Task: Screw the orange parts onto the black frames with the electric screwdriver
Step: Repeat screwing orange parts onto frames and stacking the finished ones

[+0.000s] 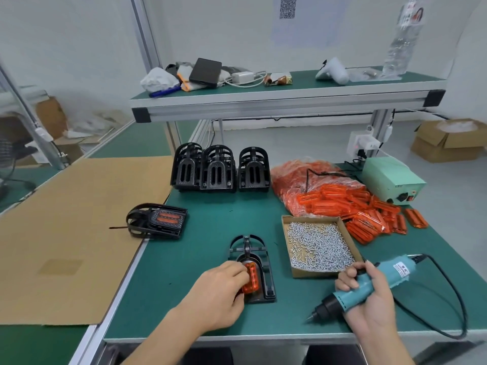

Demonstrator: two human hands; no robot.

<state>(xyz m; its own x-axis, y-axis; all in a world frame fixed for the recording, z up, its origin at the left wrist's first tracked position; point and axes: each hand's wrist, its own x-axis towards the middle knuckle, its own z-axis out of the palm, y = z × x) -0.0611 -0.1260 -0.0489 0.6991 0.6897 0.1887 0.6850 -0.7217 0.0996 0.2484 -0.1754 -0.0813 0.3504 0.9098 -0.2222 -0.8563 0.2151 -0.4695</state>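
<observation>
Seating an orange part (249, 281) into the frame (253, 270) near the bench's (184, 272) front edge, my left grip (221, 291) pinches it; its long axis runs front to back. My right grip (369, 293) wraps the screwdriver (361, 288), tip toward the front-left. Next, I judge, comes a screw from the tray (287, 248).

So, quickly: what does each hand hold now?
Left hand: holds translucent orange plastic part in black plastic frame.
Right hand: grips teal electric screwdriver.
</observation>
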